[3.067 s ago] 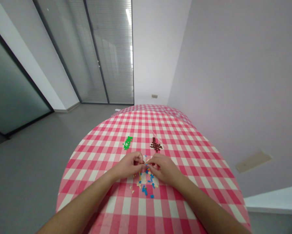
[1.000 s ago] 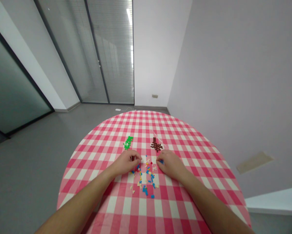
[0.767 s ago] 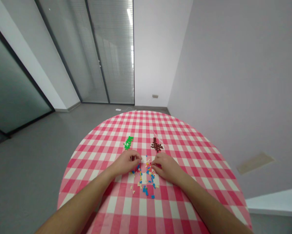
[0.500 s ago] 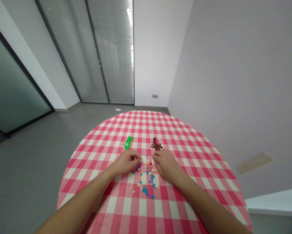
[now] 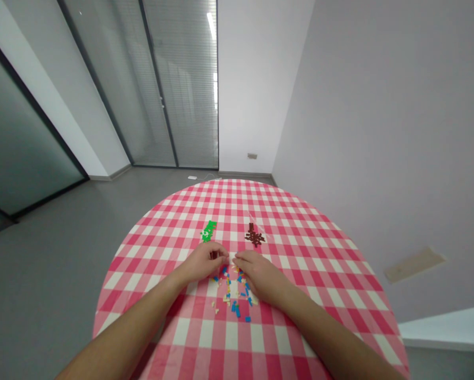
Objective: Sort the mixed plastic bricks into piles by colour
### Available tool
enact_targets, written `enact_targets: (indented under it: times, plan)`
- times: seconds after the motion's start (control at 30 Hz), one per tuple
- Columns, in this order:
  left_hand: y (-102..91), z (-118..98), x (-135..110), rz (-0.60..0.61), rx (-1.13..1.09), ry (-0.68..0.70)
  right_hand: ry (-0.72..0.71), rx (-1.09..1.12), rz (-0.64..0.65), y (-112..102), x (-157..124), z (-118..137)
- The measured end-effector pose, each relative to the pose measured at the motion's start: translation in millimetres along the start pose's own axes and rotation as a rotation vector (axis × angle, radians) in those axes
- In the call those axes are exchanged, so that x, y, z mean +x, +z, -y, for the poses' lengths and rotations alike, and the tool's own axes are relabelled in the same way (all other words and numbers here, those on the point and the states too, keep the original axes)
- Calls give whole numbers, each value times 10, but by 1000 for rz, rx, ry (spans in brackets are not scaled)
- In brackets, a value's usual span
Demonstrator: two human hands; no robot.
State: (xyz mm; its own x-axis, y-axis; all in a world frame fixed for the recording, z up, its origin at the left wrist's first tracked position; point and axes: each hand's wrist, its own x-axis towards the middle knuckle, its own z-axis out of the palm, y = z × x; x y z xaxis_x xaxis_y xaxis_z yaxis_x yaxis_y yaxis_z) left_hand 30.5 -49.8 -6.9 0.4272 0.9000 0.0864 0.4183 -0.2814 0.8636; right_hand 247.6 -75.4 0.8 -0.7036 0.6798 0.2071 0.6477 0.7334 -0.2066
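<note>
My left hand is closed, its thumb and forefinger pinched together at the back edge of a scatter of small toy bricks. What it pinches, if anything, is too small to name. My right hand reaches in from the other side, fingers pressed together and its tips just short of the left fingertips; whatever lies under them is hidden. The loose bricks are blue, yellow, cream and white, and part of them disappears beneath the right hand. Beyond the left hand lies a heap of green bricks; past the right one, dark brown bricks.
A red-and-white checked cloth covers the round table. Behind it are a glass partition with blinds and a white wall. A white power strip with a cord rests on the grey floor.
My right hand has moved left and slightly toward me, closer to the left fingertips, covering some of the mixed bricks and uncovering the brown heap. My left hand has barely moved.
</note>
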Motion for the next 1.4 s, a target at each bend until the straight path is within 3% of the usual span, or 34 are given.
enact_targets:
  times: [0.33,0.63,1.23,1.4]
  plan:
    - [9,-39,-1,15,-8,-3,72,-70,-8,-15,58,-45]
    - [4,-69,-4,5,-4,-11,186,-127,-68,41,58,-241]
    - [20,-8,14,31,-30,-14,124,-139,-213,53,65,-255]
    - [11,-12,6,28,-12,-2,248,-50,-211,-4,20,-344]
